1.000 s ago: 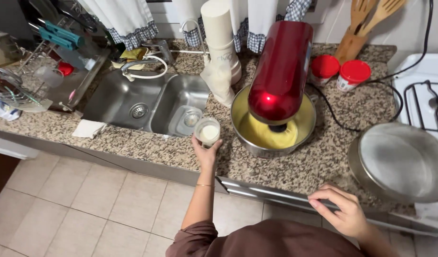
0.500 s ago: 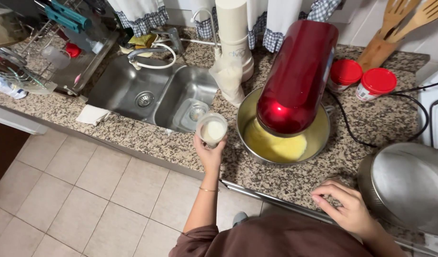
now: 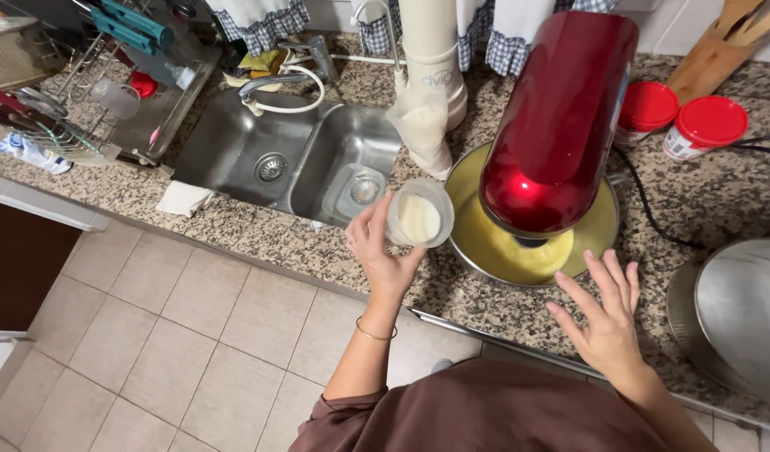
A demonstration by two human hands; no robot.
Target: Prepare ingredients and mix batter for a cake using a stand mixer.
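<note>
The left hand (image 3: 377,251) grips a clear cup of white liquid (image 3: 418,219), held just at the nine o'clock rim of the steel mixing bowl (image 3: 603,238) — yellow batter (image 3: 506,247) lies inside, under the red stand mixer (image 3: 556,125). The right hand (image 3: 607,322) hovers open, fingers spread, at the bowl's five o'clock, holding nothing. The double sink (image 3: 234,159) sits at the cup's ten o'clock.

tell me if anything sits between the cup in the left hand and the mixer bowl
Nothing visible does. The left hand holds the cup right at the mixing bowl rim; the red mixer head hangs over the bowl's middle.
</note>
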